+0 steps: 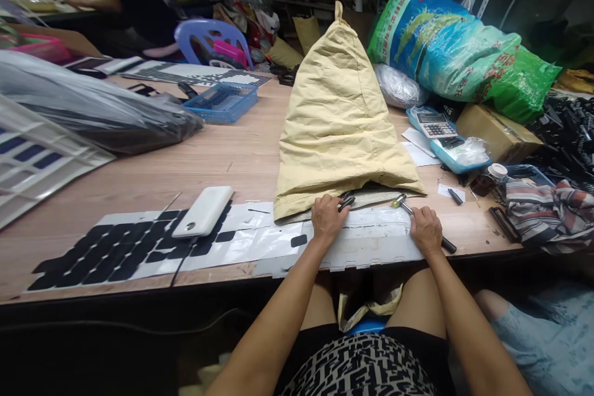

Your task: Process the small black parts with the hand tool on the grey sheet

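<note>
left hand fist on small dark clip | right hand gripping silver-tipped tool, tip at 11 o'clock | yellow sack at 12 | white sheet under both

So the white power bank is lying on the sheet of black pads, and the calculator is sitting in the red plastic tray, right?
Not quite. The grey calculator sits in a light blue plastic tray, not a red one, as the head view shows. The white power bank does lie on the white sheet of black pads.

A wooden table carries a yellow sack, white sheet and blue basket.
</note>
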Demonstrator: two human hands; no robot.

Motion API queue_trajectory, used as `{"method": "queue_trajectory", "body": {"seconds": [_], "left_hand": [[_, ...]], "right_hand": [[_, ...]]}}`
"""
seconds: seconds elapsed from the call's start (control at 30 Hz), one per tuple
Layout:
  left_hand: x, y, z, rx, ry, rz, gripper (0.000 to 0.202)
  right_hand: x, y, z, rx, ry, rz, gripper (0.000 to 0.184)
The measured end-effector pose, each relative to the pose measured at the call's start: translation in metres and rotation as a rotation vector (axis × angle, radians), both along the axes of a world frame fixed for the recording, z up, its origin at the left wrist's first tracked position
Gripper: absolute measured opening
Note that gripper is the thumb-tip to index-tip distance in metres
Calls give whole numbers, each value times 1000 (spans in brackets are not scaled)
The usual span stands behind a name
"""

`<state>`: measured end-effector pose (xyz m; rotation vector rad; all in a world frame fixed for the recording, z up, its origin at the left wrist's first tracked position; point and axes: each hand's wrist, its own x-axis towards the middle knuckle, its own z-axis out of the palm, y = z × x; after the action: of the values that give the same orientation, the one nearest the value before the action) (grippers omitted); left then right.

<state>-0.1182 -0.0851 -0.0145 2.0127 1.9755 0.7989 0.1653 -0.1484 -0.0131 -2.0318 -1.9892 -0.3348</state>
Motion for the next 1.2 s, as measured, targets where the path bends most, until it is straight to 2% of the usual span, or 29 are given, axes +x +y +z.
{"method": "queue_trajectory", "body": {"seconds": [0.13, 0.23, 0.37, 0.47, 0.57, 0.7, 0.77, 0.87, 1.03, 1.2], "left_hand": [[16, -20, 3, 42, -35, -178, 16], [30, -27, -2, -16, -74, -265, 14], [37, -25, -9, -108, -209, -225, 13], [36, -23, -10, -124, -241, -223, 12], [35, -23, -8, -127, -248, -220, 12], [36, -23, -7, -127, -265, -223, 12], [36, -22, -7, -121, -270, -229, 12], [36, -22, -7, -111, -264, -226, 13], [37, -23, -6, -110, -246, -218, 12], [36, -24, -5, -100, -243, -221, 13]], "right_hand": [[-1, -1, 1, -16, -4, -11, 25], [-2, -1, 0, -22, -12, -20, 25], [1, 0, 0, -20, -15, -12, 26], [1, 0, 2, -42, 32, -10, 26], [-9, -3, 10, -30, 201, 12, 30], [-37, -15, 26, 27, 538, 161, 35], [-50, -20, 30, 23, 621, 221, 35], [-63, -26, 27, 6, 638, 247, 36], [-69, -29, 19, -27, 595, 201, 37], [-81, -33, 21, -21, 613, 271, 36]]}}
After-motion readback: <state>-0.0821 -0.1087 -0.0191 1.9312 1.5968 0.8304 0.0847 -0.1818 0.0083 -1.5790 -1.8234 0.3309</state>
